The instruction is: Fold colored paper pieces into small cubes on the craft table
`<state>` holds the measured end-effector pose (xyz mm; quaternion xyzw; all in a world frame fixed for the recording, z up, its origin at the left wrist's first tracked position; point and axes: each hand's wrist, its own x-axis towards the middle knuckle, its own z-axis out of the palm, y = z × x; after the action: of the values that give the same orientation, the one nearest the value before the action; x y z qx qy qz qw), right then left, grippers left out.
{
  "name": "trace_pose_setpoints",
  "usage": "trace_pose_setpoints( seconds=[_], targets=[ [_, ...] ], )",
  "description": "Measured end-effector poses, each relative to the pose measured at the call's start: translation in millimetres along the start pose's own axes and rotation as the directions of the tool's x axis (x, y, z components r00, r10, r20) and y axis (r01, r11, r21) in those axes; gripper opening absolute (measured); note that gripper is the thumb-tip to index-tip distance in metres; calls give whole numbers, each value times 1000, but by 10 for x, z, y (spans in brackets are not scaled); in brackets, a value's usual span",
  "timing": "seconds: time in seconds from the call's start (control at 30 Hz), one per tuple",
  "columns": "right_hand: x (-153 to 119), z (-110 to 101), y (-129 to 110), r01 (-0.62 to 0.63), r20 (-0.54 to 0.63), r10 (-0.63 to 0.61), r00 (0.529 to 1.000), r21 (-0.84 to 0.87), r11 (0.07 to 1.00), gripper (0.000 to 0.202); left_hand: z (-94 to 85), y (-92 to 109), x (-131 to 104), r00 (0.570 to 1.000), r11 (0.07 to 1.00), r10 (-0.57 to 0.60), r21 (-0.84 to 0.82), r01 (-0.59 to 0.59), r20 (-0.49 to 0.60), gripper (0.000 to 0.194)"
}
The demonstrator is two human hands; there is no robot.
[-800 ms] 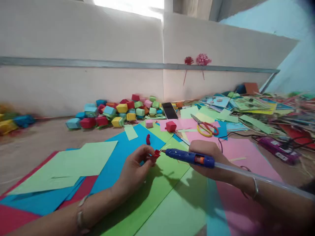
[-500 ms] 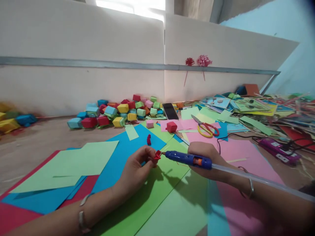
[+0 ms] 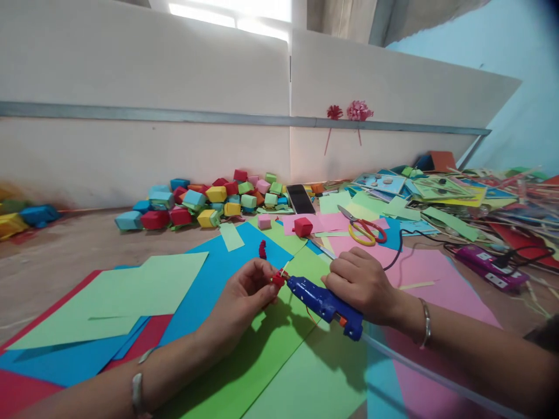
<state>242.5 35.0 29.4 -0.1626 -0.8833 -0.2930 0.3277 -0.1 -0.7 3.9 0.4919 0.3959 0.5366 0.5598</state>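
My left hand (image 3: pixel 248 288) pinches a small folded red paper piece (image 3: pixel 278 278) between thumb and fingers. My right hand (image 3: pixel 360 282) is closed around a blue glue gun (image 3: pixel 325 302), with a long whitish glue stick (image 3: pixel 437 378) trailing from its back end. The gun's nozzle touches or nearly touches the red piece; the exact contact is too small to tell. Just beyond my left hand, a small dark red curled piece (image 3: pixel 262 249) rests on blue paper. A red paper cube (image 3: pixel 303 227) and a pink paper cube (image 3: pixel 264 222) sit farther back.
Coloured paper sheets (image 3: pixel 279 372) lie under my hands. Scissors (image 3: pixel 364 230) with yellow and red handles lie behind my right hand. Several paper cubes (image 3: pixel 196 201) are heaped near the wall beside a phone (image 3: pixel 300 199). At right are a purple power strip (image 3: pixel 491 267) with cables and piled cards (image 3: pixel 441 189).
My right hand has tilted the glue gun so its back end points lower and toward me. The nozzle has come closer to the red paper piece. My left hand has barely moved.
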Motion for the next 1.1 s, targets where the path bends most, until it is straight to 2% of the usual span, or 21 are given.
trace_pose_setpoints(
  seconds=[0.3, 0.6, 0.77, 0.93, 1.1],
  targets=[
    [37, -47, 2, 63, -66, -72, 995, -132, 989, 30, -29, -50, 17, 999, 999, 40, 4, -40, -18, 33],
    [33, -61, -38, 98, -105, -111, 988, -120, 988, 29, -81, -108, 6, 999, 1000, 4, -8, -4, -39, 32],
    [29, -54, -37, 112, -98, -125, 987, -130, 985, 29, -34, -61, 4, 996, 998, -49, -33, 46, -80, 37],
    [8, -31, -28, 101, -79, -113, 990, -143, 985, 29, 38, -24, -27, 977, 980, -160, -144, 139, -144, 44],
    [2, -35, 15, 103, -89, -119, 989, -172, 980, 28, 26, -13, -24, 962, 927, -257, -304, 218, -93, 46]
  ],
)
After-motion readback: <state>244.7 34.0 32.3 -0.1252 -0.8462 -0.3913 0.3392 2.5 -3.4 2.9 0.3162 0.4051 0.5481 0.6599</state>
